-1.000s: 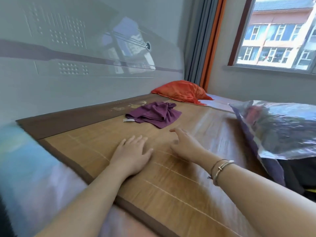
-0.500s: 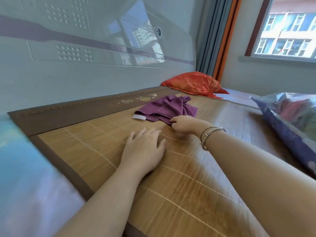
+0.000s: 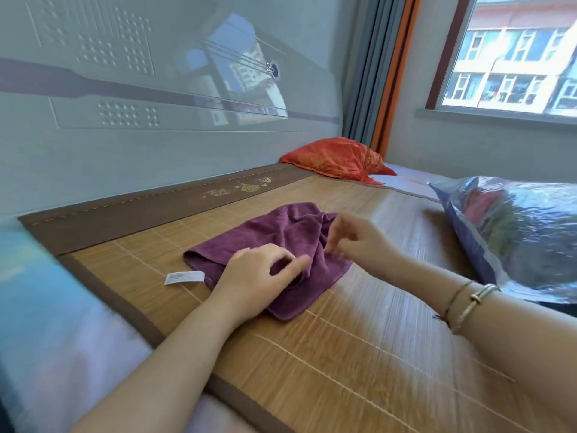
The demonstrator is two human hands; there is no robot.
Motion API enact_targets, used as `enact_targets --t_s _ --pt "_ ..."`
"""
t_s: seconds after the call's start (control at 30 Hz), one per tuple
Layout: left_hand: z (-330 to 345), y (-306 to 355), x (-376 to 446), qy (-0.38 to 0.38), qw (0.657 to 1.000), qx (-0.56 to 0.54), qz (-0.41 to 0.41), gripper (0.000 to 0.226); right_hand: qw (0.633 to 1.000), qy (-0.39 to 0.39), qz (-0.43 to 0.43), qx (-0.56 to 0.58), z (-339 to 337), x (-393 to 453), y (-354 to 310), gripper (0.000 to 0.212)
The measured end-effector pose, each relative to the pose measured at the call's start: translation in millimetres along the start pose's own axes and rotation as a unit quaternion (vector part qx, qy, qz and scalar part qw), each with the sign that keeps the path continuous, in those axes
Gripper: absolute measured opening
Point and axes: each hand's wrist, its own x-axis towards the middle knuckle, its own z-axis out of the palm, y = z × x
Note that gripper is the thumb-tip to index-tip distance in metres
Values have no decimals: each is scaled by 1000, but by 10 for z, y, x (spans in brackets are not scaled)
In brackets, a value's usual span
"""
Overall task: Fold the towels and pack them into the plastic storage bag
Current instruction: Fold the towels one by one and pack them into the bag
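While you lean over the bed, this is what shows:
Towel: the purple towel (image 3: 274, 235) lies crumpled on the bamboo mat (image 3: 359, 354), in the centre of the frame; its white label (image 3: 184, 278) sticks out at the left side.
Your left hand: your left hand (image 3: 253, 282) rests on the near part of the towel, with the fingers curled and the thumb pinching a fold of the cloth.
Your right hand: your right hand (image 3: 352, 239) is over the right edge of the towel; the fingers are blurred, so I cannot tell if they hold the cloth or not. Bracelets (image 3: 468, 303) sit on this wrist.
Storage bag: the plastic storage bag (image 3: 512, 232) lies at the right of the frame, well apart from the towel.
Behind: an orange pillow (image 3: 334, 157) is in the upper centre, near the curtain (image 3: 377, 73).
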Motion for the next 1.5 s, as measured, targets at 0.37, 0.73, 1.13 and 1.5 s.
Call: enact_targets --t_s 0.37,0.73,1.13,1.5 --pt "-325 379 102 -77 994 9 -73 16 922 -58 -79 -374 165 251 67 18" --pt "-786 1090 -491 -185 972 76 -124 52 978 -110 -44 -170 -401 -695 -864 14" --pt "-781 1879 -676 -32 991 -48 -122 25 999 -20 -40 -26 -681 -1260 -1252 2" --pt "-1709 2229 -535 61 997 34 -30 18 961 -132 -45 -238 -1151 -1411 -1521 59"
